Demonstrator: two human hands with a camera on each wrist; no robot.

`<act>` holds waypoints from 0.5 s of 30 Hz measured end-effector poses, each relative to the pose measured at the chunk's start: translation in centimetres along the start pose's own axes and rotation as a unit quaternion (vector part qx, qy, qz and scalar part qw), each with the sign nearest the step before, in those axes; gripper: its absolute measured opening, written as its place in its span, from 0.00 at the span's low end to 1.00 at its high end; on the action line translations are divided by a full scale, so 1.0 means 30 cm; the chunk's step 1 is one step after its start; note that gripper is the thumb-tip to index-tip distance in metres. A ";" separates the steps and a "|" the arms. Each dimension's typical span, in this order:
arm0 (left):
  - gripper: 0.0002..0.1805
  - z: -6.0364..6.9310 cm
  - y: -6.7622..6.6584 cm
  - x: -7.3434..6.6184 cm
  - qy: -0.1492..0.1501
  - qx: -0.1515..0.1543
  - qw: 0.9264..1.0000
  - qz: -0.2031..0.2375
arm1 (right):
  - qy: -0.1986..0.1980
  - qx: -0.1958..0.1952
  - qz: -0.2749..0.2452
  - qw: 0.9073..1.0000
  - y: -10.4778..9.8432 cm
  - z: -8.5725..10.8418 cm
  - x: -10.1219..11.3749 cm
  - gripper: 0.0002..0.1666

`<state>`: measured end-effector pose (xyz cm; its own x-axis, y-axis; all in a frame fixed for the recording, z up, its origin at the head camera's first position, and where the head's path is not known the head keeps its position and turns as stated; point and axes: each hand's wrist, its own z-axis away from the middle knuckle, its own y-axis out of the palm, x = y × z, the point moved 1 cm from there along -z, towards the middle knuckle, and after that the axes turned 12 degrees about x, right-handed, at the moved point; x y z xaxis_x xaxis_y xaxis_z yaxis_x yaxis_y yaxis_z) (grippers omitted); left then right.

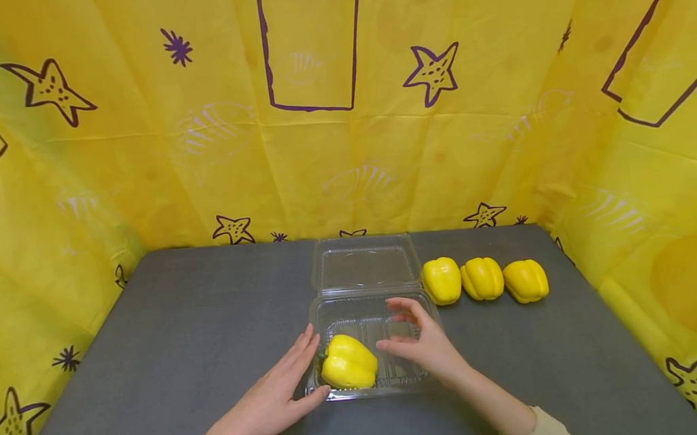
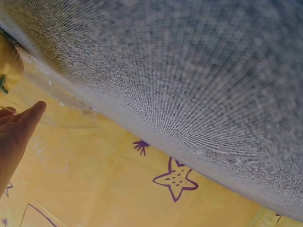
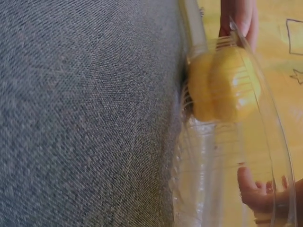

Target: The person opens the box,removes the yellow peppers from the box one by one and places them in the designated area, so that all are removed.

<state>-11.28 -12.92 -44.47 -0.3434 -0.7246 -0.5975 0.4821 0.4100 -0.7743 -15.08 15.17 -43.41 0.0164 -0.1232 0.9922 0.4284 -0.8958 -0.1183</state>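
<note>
A clear plastic clamshell container (image 1: 397, 371) stands on the table with its lid (image 1: 366, 264) folded back, away from me. One yellow bell pepper (image 1: 349, 362) lies in the left part of its base, its green stem toward the left. My left hand (image 1: 276, 394) rests against the container's left side with fingers extended. Over the right part of the base hovers my right hand (image 1: 422, 341), fingers loosely bent and apart, holding nothing. In the right wrist view the pepper (image 3: 222, 85) shows through the clear wall, with the right hand (image 3: 265, 194) beyond the rim.
Three more yellow bell peppers, the nearest one (image 1: 441, 281), a middle one (image 1: 482, 278) and a far one (image 1: 526, 280), sit in a row right of the lid. The grey table (image 1: 208, 310) is enclosed by a yellow patterned curtain (image 1: 319, 158).
</note>
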 end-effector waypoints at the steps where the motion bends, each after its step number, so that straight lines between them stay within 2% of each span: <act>1: 0.48 0.000 0.000 0.000 0.001 0.000 1.000 0.001 | 0.005 0.004 0.001 1.000 0.003 0.000 -0.002 0.43; 6: 0.49 0.000 -0.002 -0.001 0.005 0.002 1.000 0.001 | 0.021 0.027 0.016 0.999 0.019 -0.002 -0.012 0.44; 15: 0.48 0.002 -0.001 -0.002 0.008 -0.002 1.000 -0.002 | 0.023 0.062 0.045 0.997 0.039 -0.007 -0.030 0.43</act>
<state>-11.22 -12.91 -44.40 -0.3579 -0.7180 -0.5970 0.4776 0.4086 -0.7778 -14.76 14.14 -44.45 0.0199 -0.2229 0.9746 0.5349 -0.8212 -0.1987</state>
